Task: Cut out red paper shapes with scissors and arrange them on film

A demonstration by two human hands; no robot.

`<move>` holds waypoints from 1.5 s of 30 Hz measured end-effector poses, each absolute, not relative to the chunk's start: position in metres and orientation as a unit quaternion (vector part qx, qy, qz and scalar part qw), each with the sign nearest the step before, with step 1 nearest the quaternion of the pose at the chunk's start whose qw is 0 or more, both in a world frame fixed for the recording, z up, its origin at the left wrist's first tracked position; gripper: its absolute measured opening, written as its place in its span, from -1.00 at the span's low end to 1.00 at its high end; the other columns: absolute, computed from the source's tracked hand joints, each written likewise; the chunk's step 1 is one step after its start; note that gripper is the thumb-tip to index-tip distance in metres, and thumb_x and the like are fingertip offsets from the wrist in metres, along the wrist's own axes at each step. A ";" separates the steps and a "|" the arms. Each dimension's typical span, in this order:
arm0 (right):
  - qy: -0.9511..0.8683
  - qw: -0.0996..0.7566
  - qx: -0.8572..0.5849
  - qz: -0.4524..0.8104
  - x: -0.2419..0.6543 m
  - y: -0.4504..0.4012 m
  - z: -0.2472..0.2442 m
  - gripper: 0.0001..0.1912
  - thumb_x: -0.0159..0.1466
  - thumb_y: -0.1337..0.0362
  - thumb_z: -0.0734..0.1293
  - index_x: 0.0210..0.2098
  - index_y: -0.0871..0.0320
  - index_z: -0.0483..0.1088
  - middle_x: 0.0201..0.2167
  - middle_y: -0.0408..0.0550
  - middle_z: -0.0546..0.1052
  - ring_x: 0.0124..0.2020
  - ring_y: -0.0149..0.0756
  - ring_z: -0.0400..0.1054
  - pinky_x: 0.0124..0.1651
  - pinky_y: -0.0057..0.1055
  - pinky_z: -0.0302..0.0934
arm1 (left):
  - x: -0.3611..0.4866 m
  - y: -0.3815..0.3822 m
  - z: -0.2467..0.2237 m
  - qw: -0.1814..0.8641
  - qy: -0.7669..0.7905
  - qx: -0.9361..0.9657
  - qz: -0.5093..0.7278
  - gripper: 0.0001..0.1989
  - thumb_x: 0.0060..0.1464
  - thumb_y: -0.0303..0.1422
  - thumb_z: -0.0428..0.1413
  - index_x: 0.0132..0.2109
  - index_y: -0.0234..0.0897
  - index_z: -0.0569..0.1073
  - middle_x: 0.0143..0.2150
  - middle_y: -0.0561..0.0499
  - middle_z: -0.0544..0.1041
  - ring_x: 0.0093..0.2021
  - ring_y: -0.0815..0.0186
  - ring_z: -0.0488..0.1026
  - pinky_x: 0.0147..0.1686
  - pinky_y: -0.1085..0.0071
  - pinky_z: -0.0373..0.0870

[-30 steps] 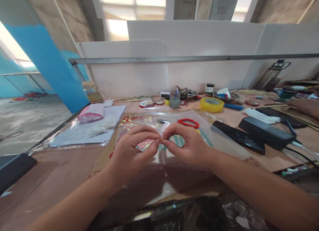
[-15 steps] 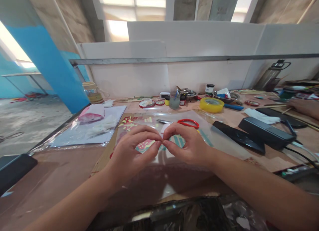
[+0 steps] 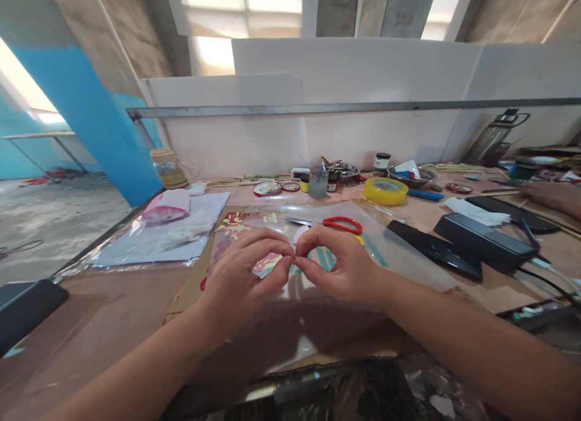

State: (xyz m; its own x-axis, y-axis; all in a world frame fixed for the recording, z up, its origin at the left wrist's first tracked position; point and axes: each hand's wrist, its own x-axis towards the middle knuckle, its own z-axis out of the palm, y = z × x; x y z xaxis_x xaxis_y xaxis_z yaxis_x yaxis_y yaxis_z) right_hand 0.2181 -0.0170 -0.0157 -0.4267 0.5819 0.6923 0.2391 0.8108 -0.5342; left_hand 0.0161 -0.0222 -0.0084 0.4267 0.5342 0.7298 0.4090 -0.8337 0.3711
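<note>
**Over the patterned sheet [image 3: 232,223], left hand [image 3: 240,267] and right hand [image 3: 347,261] meet**

Each thumb and forefinger form a narrow pinch; I cannot tell whether they close fully or hold something tiny. The sheet lies flat beneath. From the fingertips, red-handled scissors [image 3: 327,222] lie at one o'clock, a yellow tape roll [image 3: 385,195] at two, a black flat device [image 3: 431,247] at three.
</note>
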 end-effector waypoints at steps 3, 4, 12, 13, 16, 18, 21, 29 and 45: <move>-0.827 0.480 -0.239 0.172 0.219 -0.017 -0.015 -0.95 0.29 0.33 0.35 -0.25 0.13 0.37 -0.37 -0.15 0.50 -0.35 -0.40 0.39 -0.25 -0.48 0.32 | 0.015 -0.024 -0.006 0.095 0.282 0.843 0.448 -0.82 0.20 -0.55 0.06 -0.20 -0.21 0.51 -0.19 0.04 0.54 -0.12 0.36 0.49 -0.06 0.42 0.40; -0.827 0.479 -0.239 0.170 0.219 -0.017 -0.015 -0.95 0.29 0.33 0.35 -0.25 0.13 0.37 -0.37 -0.15 0.51 -0.35 -0.39 0.40 -0.25 -0.47 0.32 | 0.015 -0.025 -0.005 0.104 0.284 0.843 0.446 -0.81 0.20 -0.56 0.05 -0.20 -0.21 0.52 -0.18 0.03 0.54 -0.12 0.35 0.50 -0.05 0.41 0.40; -0.829 0.469 -0.252 0.173 0.221 -0.017 -0.015 -0.96 0.30 0.32 0.35 -0.25 0.12 0.38 -0.36 -0.13 0.51 -0.34 -0.37 0.40 -0.26 -0.44 0.33 | 0.016 -0.024 -0.002 0.096 0.265 0.844 0.456 -0.89 0.18 -0.51 0.14 -0.23 -0.21 0.53 -0.23 0.02 0.56 -0.16 0.32 0.50 -0.10 0.36 0.44; -0.828 0.469 -0.253 0.172 0.221 -0.017 -0.015 -0.96 0.30 0.32 0.35 -0.25 0.12 0.38 -0.36 -0.13 0.51 -0.34 -0.37 0.40 -0.26 -0.45 0.33 | 0.016 -0.024 -0.002 0.090 0.265 0.846 0.453 -0.89 0.18 -0.51 0.14 -0.23 -0.20 0.52 -0.23 0.02 0.56 -0.16 0.32 0.50 -0.11 0.36 0.43; -0.827 0.466 -0.259 0.178 0.220 -0.016 -0.015 -0.96 0.30 0.32 0.35 -0.25 0.13 0.38 -0.36 -0.14 0.51 -0.34 -0.38 0.40 -0.26 -0.46 0.33 | 0.015 -0.023 -0.003 0.042 0.267 0.854 0.445 -0.89 0.17 -0.51 0.14 -0.22 -0.21 0.50 -0.22 0.02 0.55 -0.16 0.30 0.49 -0.10 0.33 0.42; -0.827 0.460 -0.265 0.187 0.219 -0.016 -0.015 -0.95 0.30 0.31 0.35 -0.24 0.13 0.38 -0.35 -0.13 0.51 -0.33 -0.38 0.41 -0.25 -0.46 0.33 | 0.015 -0.022 -0.004 -0.004 0.268 0.858 0.438 -0.90 0.15 -0.52 0.15 -0.24 -0.21 0.48 -0.23 0.02 0.55 -0.16 0.29 0.47 -0.09 0.30 0.40; -0.829 0.457 -0.258 0.193 0.217 -0.017 -0.014 -0.95 0.30 0.33 0.34 -0.22 0.13 0.37 -0.34 -0.12 0.51 -0.32 -0.37 0.41 -0.23 -0.45 0.34 | 0.016 -0.022 -0.005 -0.041 0.282 0.862 0.420 -0.90 0.15 -0.53 0.13 -0.27 -0.23 0.43 -0.24 0.02 0.53 -0.16 0.26 0.46 -0.07 0.27 0.39; -0.841 0.446 -0.233 0.199 0.217 -0.019 -0.010 -0.87 0.28 0.43 0.29 -0.19 0.13 0.34 -0.28 -0.09 0.51 -0.26 -0.34 0.41 -0.16 -0.39 0.35 | 0.014 -0.021 -0.007 0.032 0.310 0.858 0.408 -0.89 0.17 -0.53 0.05 -0.22 -0.23 0.40 -0.19 0.01 0.50 -0.13 0.28 0.45 -0.10 0.32 0.38; -0.832 0.444 -0.272 0.193 0.222 -0.015 -0.015 -0.95 0.32 0.30 0.33 -0.21 0.11 0.38 -0.33 -0.12 0.52 -0.30 -0.35 0.42 -0.22 -0.44 0.34 | 0.015 -0.026 -0.005 0.038 0.287 0.847 0.446 -0.86 0.15 -0.51 0.15 -0.18 -0.20 0.51 -0.19 0.02 0.59 -0.13 0.29 0.50 -0.06 0.32 0.42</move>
